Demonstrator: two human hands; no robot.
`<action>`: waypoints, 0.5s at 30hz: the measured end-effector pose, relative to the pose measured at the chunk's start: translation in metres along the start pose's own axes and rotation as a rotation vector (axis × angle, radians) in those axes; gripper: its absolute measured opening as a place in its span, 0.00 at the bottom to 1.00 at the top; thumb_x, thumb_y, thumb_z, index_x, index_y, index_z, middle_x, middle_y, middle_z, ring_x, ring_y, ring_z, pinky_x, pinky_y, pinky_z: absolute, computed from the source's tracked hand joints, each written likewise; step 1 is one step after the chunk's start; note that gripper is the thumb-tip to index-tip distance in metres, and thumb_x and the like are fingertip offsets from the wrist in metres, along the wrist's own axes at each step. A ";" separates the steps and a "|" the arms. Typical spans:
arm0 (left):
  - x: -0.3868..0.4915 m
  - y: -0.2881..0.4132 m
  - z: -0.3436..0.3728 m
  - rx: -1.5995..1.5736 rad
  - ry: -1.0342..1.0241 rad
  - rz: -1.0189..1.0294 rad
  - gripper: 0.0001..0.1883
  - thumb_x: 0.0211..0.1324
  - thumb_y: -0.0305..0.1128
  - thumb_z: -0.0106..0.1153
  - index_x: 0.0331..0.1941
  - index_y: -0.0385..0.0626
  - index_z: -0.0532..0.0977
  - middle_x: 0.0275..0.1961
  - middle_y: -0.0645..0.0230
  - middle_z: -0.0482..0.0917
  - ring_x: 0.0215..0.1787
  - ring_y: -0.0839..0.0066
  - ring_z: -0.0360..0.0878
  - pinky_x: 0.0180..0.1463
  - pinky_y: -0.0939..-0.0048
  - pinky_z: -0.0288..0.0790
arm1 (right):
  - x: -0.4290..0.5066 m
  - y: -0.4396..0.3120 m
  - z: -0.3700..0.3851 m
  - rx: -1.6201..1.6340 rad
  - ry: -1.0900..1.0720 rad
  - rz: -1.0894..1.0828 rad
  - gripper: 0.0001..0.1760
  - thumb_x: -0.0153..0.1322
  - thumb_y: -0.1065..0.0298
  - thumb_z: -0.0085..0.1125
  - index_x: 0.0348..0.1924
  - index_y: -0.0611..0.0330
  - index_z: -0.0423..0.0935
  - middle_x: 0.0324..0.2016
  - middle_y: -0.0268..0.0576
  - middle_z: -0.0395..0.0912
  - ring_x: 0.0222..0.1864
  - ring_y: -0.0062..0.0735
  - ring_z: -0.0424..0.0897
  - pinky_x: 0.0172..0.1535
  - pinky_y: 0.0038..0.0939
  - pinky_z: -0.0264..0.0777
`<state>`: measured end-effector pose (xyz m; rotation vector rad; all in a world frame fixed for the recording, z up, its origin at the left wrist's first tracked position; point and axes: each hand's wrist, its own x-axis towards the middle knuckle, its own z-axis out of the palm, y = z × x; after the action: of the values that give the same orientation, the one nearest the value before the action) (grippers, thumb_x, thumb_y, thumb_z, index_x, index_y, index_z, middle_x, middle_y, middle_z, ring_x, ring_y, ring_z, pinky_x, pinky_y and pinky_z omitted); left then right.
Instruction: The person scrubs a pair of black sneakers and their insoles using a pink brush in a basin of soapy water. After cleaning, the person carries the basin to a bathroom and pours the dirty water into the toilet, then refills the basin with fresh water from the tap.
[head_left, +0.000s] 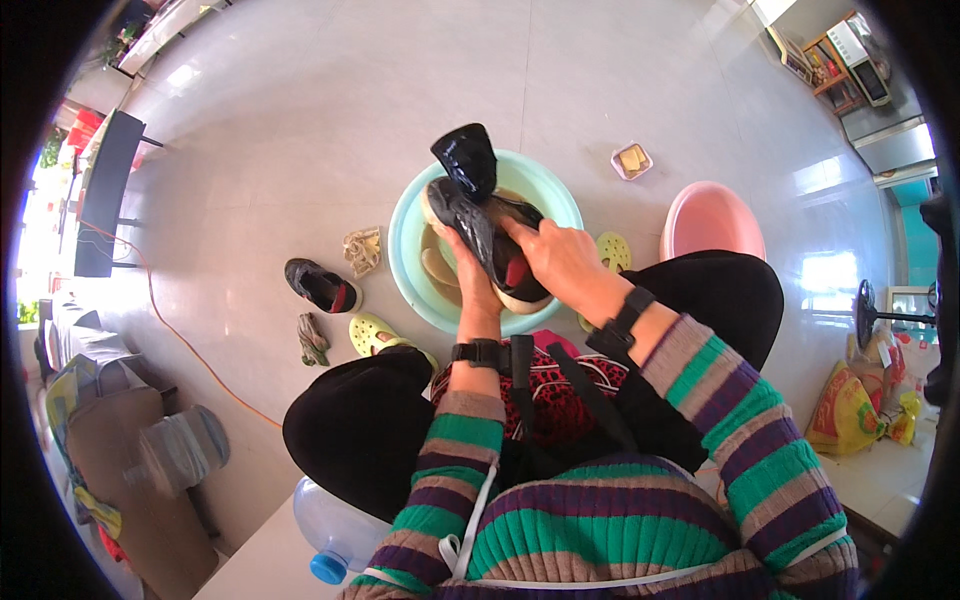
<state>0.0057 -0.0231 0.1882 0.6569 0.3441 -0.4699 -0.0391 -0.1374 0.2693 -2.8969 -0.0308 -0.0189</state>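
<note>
A wet black shoe (461, 225) with a pale sole and a red patch at the heel is held tilted over a mint-green basin (405, 281). Its shiny black tongue (469, 161) stands pulled up and out. My left hand (474, 274) grips the shoe from below along its sole. On the other side, my right hand (559, 259) holds the shoe by its opening, with the index finger reaching inside. Murky water lies in the basin, around a pale curved thing (439, 268) that I cannot identify. The shoe hides the middle of the basin.
Left of the basin lie another black shoe (322, 285), a crumpled translucent bundle (364, 251) and a greyish bundle (311, 341). Yellow-green clogs (371, 334) are near my legs. To the right are a tray of yellow soap (631, 160) and a pink basin (712, 217). An orange cable (180, 337) crosses the floor.
</note>
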 end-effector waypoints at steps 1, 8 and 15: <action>0.002 0.002 -0.003 -0.013 0.010 -0.010 0.39 0.61 0.69 0.36 0.63 0.48 0.64 0.61 0.64 0.72 0.60 0.66 0.71 0.65 0.63 0.64 | 0.000 0.000 0.001 0.003 0.010 -0.015 0.21 0.69 0.68 0.49 0.56 0.46 0.72 0.21 0.48 0.76 0.25 0.51 0.80 0.28 0.45 0.75; 0.010 0.027 -0.001 -0.041 -0.096 0.207 0.40 0.62 0.68 0.33 0.64 0.47 0.63 0.62 0.63 0.71 0.63 0.64 0.68 0.68 0.63 0.60 | -0.032 -0.013 -0.058 0.108 -0.109 0.011 0.17 0.73 0.63 0.47 0.55 0.49 0.72 0.14 0.51 0.75 0.19 0.53 0.78 0.23 0.48 0.71; -0.006 0.013 0.025 0.048 0.019 0.130 0.38 0.63 0.66 0.35 0.66 0.49 0.62 0.63 0.65 0.70 0.65 0.67 0.66 0.70 0.65 0.57 | 0.029 -0.016 -0.019 0.093 -0.089 0.008 0.18 0.72 0.62 0.48 0.54 0.49 0.71 0.22 0.52 0.78 0.27 0.52 0.80 0.28 0.47 0.73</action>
<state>0.0118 -0.0280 0.2157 0.7263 0.3065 -0.3493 -0.0110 -0.1259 0.2919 -2.8030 -0.0350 0.1106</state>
